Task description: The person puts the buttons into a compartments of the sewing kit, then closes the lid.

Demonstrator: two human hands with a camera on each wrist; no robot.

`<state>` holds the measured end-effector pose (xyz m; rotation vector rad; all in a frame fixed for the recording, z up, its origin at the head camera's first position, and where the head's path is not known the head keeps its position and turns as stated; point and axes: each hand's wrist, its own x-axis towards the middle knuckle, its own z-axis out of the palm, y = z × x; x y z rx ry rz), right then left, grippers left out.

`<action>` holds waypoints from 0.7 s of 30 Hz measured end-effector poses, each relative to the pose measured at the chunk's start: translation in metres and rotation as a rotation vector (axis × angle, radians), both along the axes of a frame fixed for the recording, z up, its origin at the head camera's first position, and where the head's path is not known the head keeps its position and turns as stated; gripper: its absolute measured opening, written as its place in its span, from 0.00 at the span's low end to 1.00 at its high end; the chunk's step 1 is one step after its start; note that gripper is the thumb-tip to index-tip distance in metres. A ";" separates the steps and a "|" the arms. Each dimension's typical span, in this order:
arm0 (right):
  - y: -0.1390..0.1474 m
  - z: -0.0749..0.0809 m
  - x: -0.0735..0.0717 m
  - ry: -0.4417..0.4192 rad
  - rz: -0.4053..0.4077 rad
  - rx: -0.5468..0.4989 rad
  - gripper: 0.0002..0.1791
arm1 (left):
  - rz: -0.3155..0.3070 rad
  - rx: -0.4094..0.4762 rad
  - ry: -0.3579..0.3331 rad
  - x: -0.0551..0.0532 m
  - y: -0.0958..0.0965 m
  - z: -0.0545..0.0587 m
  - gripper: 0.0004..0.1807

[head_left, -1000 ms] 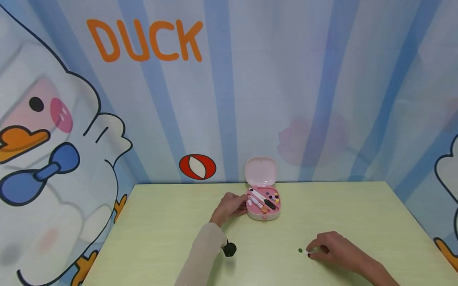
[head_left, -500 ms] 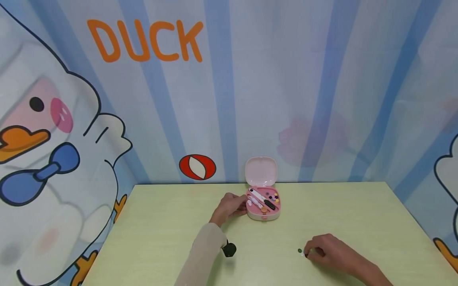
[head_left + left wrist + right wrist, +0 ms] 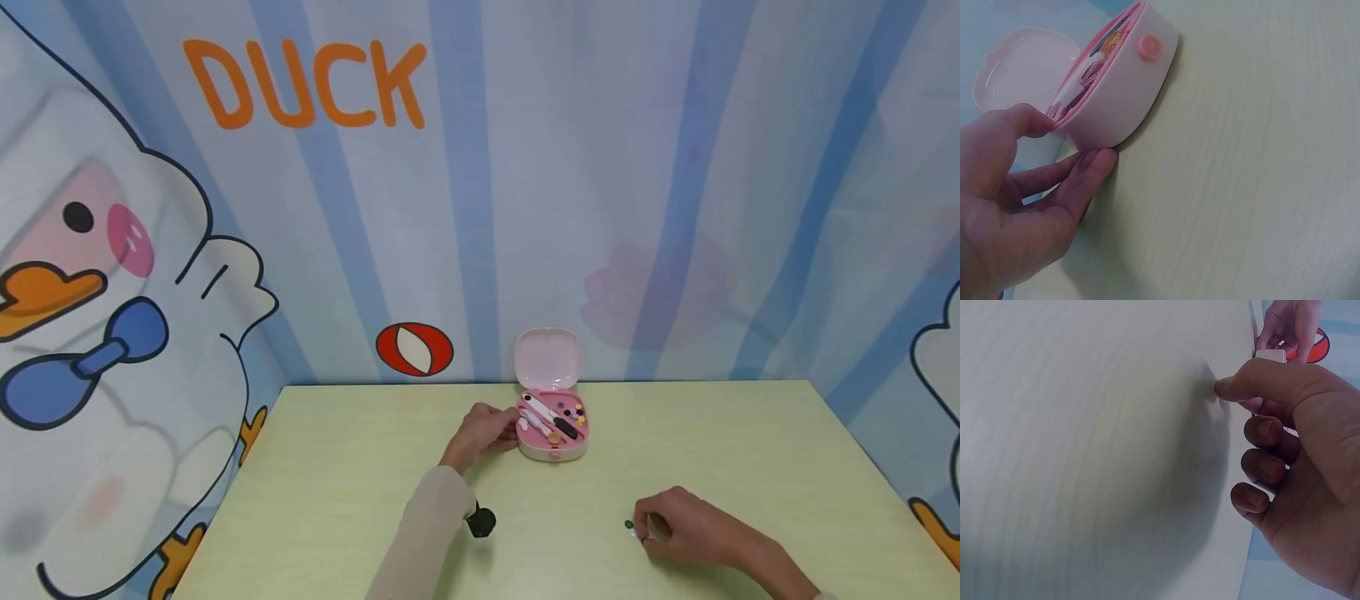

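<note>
An open pink-and-white sewing kit box (image 3: 552, 454) stands at the table's back edge with its lid raised. My left hand (image 3: 480, 435) grips its left side, thumb at the rim and fingers low on the wall (image 3: 1110, 112). Inside lie a white tool with a dark end (image 3: 551, 417) and several small coloured buttons (image 3: 576, 414). On the right, my right hand (image 3: 693, 529) is lowered to the table, thumb and forefinger pinching what looks like a small dark button, mostly hidden. A green button (image 3: 628, 525) and a tiny white piece (image 3: 633, 534) lie by the fingertips.
The pale wood-grain table (image 3: 360, 467) reaches back to a printed duck curtain (image 3: 525, 167). Below my left sleeve (image 3: 427, 525) a black wrist device (image 3: 482, 523) sticks out over the table.
My right hand has shifted slightly left toward the green button, its fingertips drawing in, and the white piece has shifted left too. My left hand and the box have stayed put.
</note>
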<state>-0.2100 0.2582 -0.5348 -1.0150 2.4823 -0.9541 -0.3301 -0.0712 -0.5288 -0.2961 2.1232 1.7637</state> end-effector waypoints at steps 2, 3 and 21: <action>-0.001 0.002 0.000 0.000 -0.004 0.009 0.10 | 0.003 -0.004 -0.007 -0.001 0.000 -0.001 0.18; -0.002 0.002 0.000 -0.002 -0.008 0.014 0.10 | 0.002 -0.007 -0.007 -0.001 0.000 -0.001 0.18; -0.007 0.038 -0.029 0.067 0.015 0.116 0.09 | 0.005 -0.007 -0.009 -0.002 0.000 -0.001 0.20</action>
